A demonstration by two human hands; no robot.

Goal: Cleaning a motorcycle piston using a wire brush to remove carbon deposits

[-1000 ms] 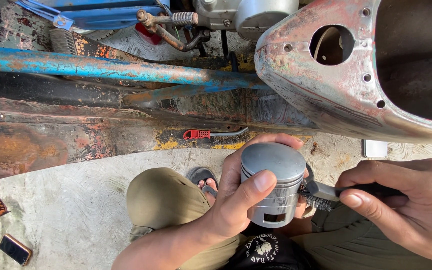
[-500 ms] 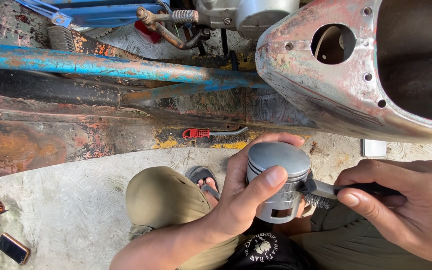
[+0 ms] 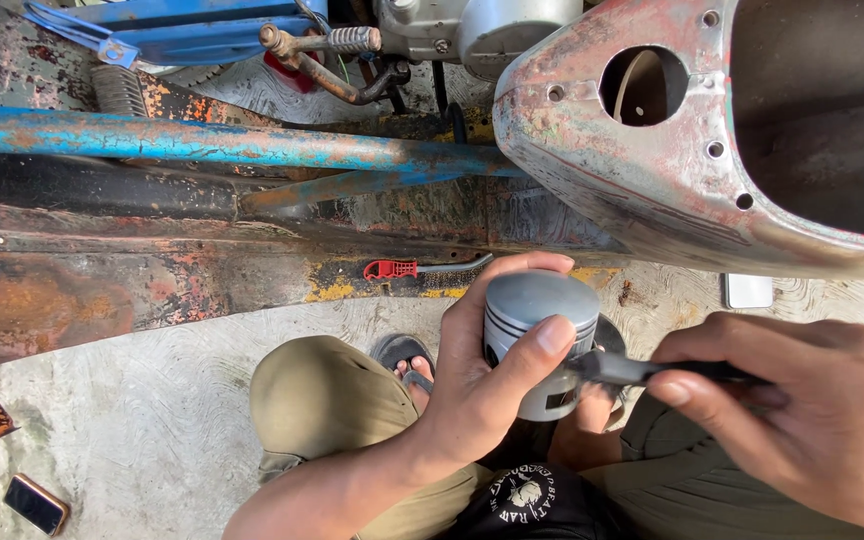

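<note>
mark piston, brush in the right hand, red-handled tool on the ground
piston (image 3: 537, 300): head view, on its flat grey crown.
brush (image 3: 620, 368): head view, on the dark shaft beside the piston.
red-handled tool (image 3: 390, 268): head view, on the red grip.

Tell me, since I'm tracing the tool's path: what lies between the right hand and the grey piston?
In the head view, only the dark brush spans that gap: the right hand grips its handle, and its tip meets the grey piston, which the left hand holds.

Matt grey metal piston (image 3: 540, 318), rusty flaking painted frame (image 3: 202, 145), rough concrete floor (image 3: 142, 420)
</note>
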